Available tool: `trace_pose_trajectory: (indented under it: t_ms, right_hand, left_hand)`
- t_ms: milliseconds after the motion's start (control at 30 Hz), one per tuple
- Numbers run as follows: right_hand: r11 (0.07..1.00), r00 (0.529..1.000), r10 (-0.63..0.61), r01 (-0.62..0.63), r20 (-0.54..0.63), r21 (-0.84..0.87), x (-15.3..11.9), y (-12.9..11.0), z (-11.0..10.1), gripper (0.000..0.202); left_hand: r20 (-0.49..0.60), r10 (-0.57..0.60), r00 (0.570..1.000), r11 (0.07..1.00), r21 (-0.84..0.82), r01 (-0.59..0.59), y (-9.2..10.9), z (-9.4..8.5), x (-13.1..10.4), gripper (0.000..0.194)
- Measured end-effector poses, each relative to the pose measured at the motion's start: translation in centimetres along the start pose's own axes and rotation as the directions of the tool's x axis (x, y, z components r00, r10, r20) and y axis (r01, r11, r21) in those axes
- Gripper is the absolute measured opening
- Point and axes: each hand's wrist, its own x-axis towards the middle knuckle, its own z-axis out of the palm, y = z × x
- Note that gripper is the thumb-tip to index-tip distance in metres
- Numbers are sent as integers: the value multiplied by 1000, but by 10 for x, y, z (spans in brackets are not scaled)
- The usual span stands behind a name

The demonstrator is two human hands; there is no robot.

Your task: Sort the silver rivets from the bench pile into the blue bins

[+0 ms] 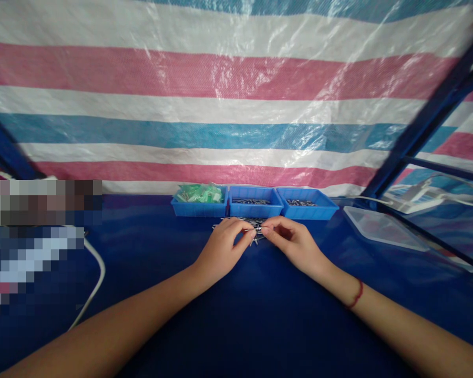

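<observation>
Metal piece [258, 229] held between left fingers [245, 241] and right fingers [271, 232].

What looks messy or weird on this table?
The thin metal pieces lie crisscrossed in a loose heap on the blue table, outside the blue bins, so they look messy. Nothing I can see looks broken, but part of the left is blurred.
</observation>
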Motion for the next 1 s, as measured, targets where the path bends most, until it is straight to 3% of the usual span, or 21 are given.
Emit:
trace_pose_trajectory:
  t_ms: [300,500,1000]
  right_hand:
    - [997,995,47,-52,91,51,-2,-1,3,23]
    - [993,995,59,-67,82,99,-1,-6,2,22]
    - [996,989,74,-81,127,47,-1,-7,2,22]
  left_hand:
    - [-54,-9,998,989,-147,1,-1,-2,0,10]
    - [-71,-71,995,988,-145,60,-3,0,-1,6]
    - [-90,-31,995,989,-145,18,-1,-1,0,7]
